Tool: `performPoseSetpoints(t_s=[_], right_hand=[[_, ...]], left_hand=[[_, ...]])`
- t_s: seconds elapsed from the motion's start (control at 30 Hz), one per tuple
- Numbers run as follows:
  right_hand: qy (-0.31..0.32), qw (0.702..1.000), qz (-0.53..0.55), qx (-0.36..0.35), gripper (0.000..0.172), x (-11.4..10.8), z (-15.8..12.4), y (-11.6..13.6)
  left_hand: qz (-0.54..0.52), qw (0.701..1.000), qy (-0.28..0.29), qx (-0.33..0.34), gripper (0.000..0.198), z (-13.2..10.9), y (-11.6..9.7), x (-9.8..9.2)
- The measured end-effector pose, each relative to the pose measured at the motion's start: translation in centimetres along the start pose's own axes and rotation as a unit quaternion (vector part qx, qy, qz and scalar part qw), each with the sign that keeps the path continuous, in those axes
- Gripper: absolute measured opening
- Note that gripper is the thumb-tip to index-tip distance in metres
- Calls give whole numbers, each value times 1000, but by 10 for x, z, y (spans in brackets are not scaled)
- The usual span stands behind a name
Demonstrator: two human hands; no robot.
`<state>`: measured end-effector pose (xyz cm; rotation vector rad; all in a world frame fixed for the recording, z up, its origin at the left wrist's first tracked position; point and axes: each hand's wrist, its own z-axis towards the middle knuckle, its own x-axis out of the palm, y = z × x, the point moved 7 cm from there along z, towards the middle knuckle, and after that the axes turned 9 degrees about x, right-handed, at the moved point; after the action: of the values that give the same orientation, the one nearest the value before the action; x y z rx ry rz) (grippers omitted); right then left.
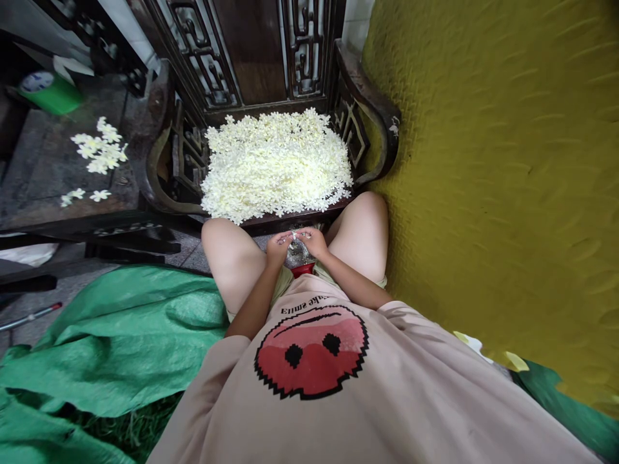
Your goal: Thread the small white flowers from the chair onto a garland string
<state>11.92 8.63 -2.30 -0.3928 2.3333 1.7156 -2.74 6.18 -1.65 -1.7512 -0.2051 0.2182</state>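
Observation:
My left hand (279,247) and my right hand (314,242) meet between my knees, fingers pinched together on a small white flower (294,236). Just beyond them a big heap of white flowers (275,164) covers the seat of a dark carved wooden chair (367,116). Under my hands a small red object (303,268) shows in my lap; what it is I cannot tell.
A yellow textured wall (498,180) runs close along the right. On the left stands a dark table (43,174) with a few scattered flowers (99,151) and a green tape roll (48,90). A green tarp (106,341) lies on the floor at left.

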Motion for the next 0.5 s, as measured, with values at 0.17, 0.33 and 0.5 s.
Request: performPoseSetpoints(t_s=[0.17, 0.33, 0.5], right_hand=[[5, 1000, 7, -7, 20, 0, -1, 2], [4, 1000, 14, 4, 19, -1, -2, 3], [1, 1000, 10, 8, 19, 0, -1, 0]], left_hand=[[9, 1000, 7, -8, 34, 0, 2, 2], [7, 1000, 6, -17, 31, -2, 2, 3], [-3, 1000, 2, -4, 28, -2, -1, 2]])
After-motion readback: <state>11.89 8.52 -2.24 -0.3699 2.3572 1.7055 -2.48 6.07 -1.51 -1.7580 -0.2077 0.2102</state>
